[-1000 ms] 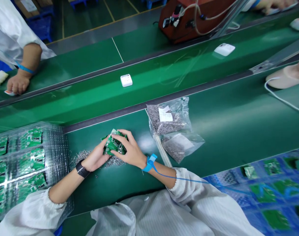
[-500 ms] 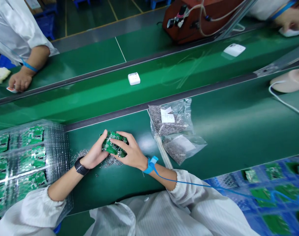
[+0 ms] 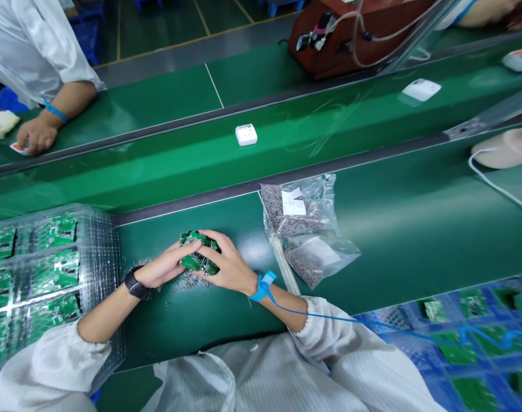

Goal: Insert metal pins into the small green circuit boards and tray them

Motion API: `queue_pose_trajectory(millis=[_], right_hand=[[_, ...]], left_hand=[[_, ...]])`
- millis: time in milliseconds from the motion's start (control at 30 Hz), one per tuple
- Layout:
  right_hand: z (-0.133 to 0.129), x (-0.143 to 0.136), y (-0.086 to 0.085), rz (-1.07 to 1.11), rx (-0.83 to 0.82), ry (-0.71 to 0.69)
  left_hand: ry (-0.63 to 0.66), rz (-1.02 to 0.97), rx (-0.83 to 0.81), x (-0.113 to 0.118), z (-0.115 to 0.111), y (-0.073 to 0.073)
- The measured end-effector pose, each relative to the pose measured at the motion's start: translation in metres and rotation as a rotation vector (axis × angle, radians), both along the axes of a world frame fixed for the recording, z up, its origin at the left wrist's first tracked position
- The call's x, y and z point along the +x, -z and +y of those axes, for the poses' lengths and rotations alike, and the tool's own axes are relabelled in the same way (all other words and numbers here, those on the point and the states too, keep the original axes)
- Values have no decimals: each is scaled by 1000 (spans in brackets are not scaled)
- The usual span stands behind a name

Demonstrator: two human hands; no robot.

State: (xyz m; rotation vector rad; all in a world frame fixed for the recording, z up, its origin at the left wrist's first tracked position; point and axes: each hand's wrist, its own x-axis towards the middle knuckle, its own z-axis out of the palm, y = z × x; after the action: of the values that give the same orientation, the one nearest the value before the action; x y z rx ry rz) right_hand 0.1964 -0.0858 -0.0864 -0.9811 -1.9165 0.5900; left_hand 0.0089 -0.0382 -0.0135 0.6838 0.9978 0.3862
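Observation:
Green circuit boards [image 3: 194, 261], seemingly a small stack, are held between both hands above the green bench. My left hand [image 3: 164, 268] grips their left side, its thumb across the top and the fingers partly hidden beneath. On the right side, my right hand [image 3: 229, 264] has its fingers wrapped round the boards' edges. A spread of small loose screws [image 3: 192, 280] lies on the bench under and beside the hands. My right wrist wears a blue strap [image 3: 263, 286] with a blue cord.
At the left stand clear trays [image 3: 95, 257] of circuit boards. Two plastic bags of small metal parts, an upper bag [image 3: 293, 212] and a lower bag [image 3: 315, 257], lie to the right. A conveyor carries a white device [image 3: 246, 135]. A blue crate [image 3: 441, 323] holds more boards. Co-workers' arms show beyond.
My left thumb has moved over the top of the boards, and the left hand has turned flatter. The right hand keeps its grip. White devices on the conveyor have shifted rightward.

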Motion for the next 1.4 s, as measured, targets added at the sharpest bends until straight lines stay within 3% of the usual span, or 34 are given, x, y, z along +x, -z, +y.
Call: queue_pose_trajectory(millis=[233, 467, 733, 867, 1133, 1267, 1400], right_hand=[[3, 4, -7, 198, -59, -14], [2, 5, -9, 247, -28, 114], [-1, 2, -8, 260, 4, 35], [-2, -2, -6, 282, 10, 20], [-1, -5, 0, 218, -135, 36], [-1, -5, 2, 204, -120, -53], [-2, -4, 3, 148, -94, -41]], left_hand=[[-105, -85, -60, 9, 1, -8], [-252, 30, 65, 14, 2, -8], [-99, 95, 67, 19, -18, 2], [-151, 18, 6, 24, -22, 1], [-92, 139, 233, 22, -13, -4], [-57, 209, 259, 19, -12, -5], [-57, 163, 255, 12, -9, -2]])
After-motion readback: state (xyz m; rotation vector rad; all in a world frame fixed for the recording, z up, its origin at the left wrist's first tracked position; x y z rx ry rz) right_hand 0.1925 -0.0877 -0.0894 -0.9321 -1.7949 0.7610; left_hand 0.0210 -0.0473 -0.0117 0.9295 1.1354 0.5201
